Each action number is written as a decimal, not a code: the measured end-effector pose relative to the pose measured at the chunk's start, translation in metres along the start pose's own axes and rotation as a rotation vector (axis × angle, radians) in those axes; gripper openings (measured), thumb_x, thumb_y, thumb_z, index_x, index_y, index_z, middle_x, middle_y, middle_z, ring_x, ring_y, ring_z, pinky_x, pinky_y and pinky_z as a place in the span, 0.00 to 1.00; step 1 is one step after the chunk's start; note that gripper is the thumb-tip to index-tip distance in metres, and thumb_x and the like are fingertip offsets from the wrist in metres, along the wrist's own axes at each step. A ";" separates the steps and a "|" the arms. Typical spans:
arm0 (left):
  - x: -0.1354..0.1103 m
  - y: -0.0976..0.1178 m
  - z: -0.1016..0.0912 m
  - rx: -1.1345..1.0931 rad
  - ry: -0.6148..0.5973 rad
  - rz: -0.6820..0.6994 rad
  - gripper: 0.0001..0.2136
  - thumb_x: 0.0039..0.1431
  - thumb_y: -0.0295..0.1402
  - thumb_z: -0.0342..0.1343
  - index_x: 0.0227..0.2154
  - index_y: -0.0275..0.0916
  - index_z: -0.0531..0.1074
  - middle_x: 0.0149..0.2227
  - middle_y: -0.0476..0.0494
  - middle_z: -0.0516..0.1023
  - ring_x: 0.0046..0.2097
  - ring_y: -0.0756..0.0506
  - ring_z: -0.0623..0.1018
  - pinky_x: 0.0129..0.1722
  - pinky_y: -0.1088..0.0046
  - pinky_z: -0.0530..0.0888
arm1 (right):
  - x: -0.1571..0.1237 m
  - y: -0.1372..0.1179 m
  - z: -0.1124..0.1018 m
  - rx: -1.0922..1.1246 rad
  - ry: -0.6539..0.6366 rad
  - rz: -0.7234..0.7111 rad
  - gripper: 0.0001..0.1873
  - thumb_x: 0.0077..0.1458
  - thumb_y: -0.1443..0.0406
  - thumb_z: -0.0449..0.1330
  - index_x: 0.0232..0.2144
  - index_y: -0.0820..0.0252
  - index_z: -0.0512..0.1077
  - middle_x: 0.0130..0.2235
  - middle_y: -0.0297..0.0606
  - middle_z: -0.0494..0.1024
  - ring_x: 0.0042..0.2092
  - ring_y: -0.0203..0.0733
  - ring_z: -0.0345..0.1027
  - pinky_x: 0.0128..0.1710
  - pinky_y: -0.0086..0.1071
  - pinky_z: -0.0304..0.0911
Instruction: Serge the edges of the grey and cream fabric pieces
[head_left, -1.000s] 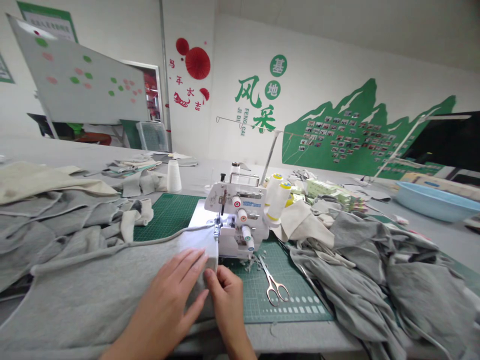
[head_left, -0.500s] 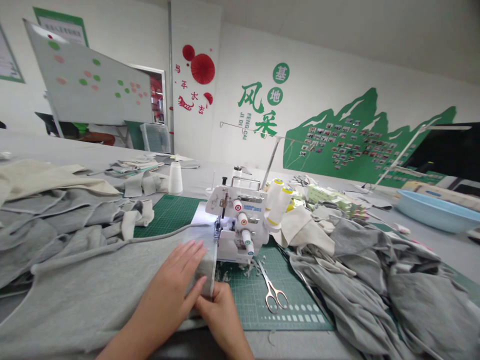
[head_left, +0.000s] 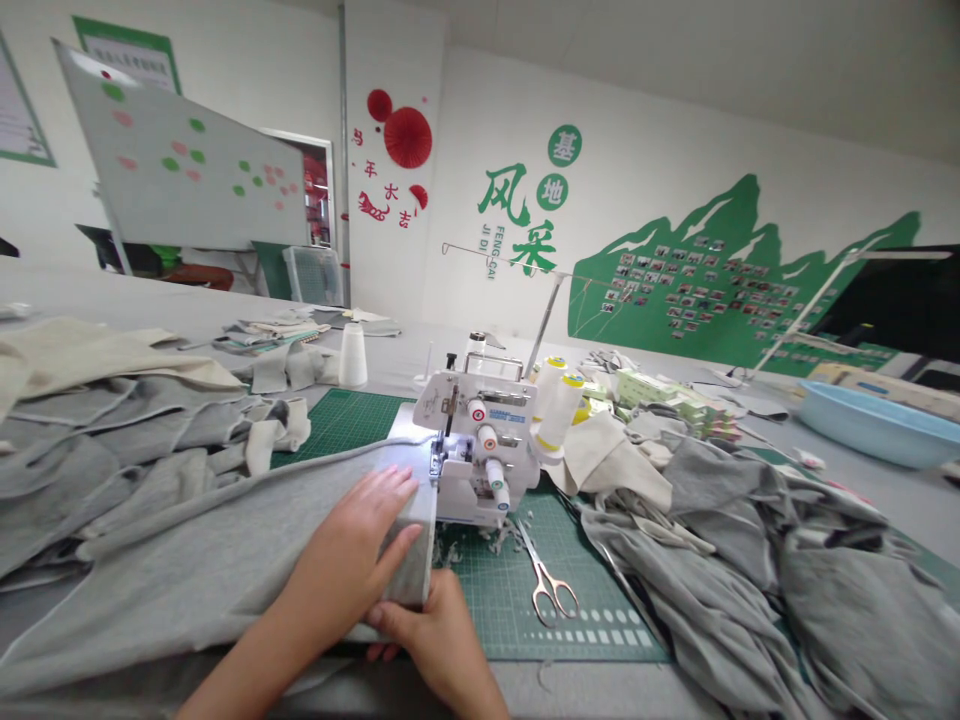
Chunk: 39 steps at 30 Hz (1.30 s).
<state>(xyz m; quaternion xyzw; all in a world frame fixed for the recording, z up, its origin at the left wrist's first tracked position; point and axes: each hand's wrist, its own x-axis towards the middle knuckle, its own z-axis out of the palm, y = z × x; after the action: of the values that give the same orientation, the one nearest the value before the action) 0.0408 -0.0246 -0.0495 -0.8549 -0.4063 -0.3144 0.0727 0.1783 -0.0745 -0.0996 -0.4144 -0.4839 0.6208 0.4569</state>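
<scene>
Grey fabric [head_left: 217, 540] stretches from the left of the table up to a white overlock sewing machine [head_left: 480, 440], with its right edge at the lit presser foot. My left hand [head_left: 360, 540] lies flat on the fabric just in front of the foot, fingers stretched and thumb spread to the right. Lower down, my right hand [head_left: 435, 630] pinches the near right edge of the fabric between thumb and fingers; part of those fingers is hidden beneath the cloth. Both hands are close together, left of the machine's front.
Scissors [head_left: 551, 580] lie on the green cutting mat [head_left: 495, 610], near fabric scraps. Grey fabric pieces [head_left: 712, 540] are heaped at the right, more [head_left: 150, 430] at the left. A white thread cone [head_left: 352, 355] stands behind the mat; a blue basin [head_left: 877, 420] sits far right.
The fabric has advanced slightly toward the presser foot. My right hand has shifted a little down and left along the edge, its thumb now over the cloth. The left hand stays flat.
</scene>
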 end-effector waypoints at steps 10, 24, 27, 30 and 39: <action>0.014 -0.010 -0.003 -0.107 -0.075 -0.051 0.22 0.69 0.43 0.45 0.58 0.36 0.70 0.61 0.37 0.71 0.63 0.36 0.69 0.62 0.50 0.67 | -0.003 -0.001 0.001 -0.035 0.011 -0.001 0.09 0.42 0.63 0.68 0.20 0.64 0.74 0.18 0.32 0.72 0.20 0.33 0.65 0.21 0.24 0.58; 0.029 -0.016 -0.002 -0.149 -0.125 -0.104 0.22 0.68 0.41 0.46 0.58 0.35 0.70 0.61 0.37 0.71 0.63 0.37 0.69 0.64 0.52 0.64 | 0.002 0.008 0.001 -0.009 0.035 0.041 0.24 0.50 0.48 0.63 0.29 0.66 0.72 0.25 0.42 0.78 0.21 0.34 0.69 0.21 0.24 0.60; 0.032 -0.017 -0.002 -0.156 -0.135 -0.114 0.22 0.68 0.41 0.47 0.59 0.36 0.70 0.62 0.38 0.71 0.63 0.38 0.69 0.65 0.54 0.64 | 0.002 0.007 0.000 -0.006 0.026 0.038 0.19 0.50 0.53 0.63 0.28 0.66 0.72 0.25 0.41 0.79 0.21 0.34 0.70 0.21 0.24 0.61; 0.036 -0.021 -0.002 -0.161 -0.158 -0.120 0.23 0.67 0.42 0.47 0.59 0.35 0.70 0.62 0.38 0.69 0.64 0.38 0.68 0.65 0.54 0.63 | 0.002 0.006 -0.001 -0.007 0.016 0.030 0.16 0.49 0.56 0.64 0.26 0.66 0.73 0.26 0.43 0.80 0.21 0.34 0.70 0.21 0.24 0.61; 0.053 -0.035 -0.006 -0.192 -0.221 -0.095 0.23 0.64 0.42 0.52 0.59 0.37 0.70 0.62 0.40 0.69 0.64 0.39 0.68 0.64 0.59 0.64 | 0.001 0.004 -0.001 0.039 0.033 -0.004 0.36 0.51 0.38 0.58 0.31 0.70 0.78 0.32 0.52 0.83 0.24 0.37 0.73 0.21 0.24 0.60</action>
<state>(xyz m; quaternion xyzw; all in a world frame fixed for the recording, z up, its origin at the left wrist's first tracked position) 0.0368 0.0307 -0.0180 -0.8669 -0.4200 -0.2590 -0.0697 0.1783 -0.0738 -0.1039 -0.4147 -0.4646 0.6224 0.4741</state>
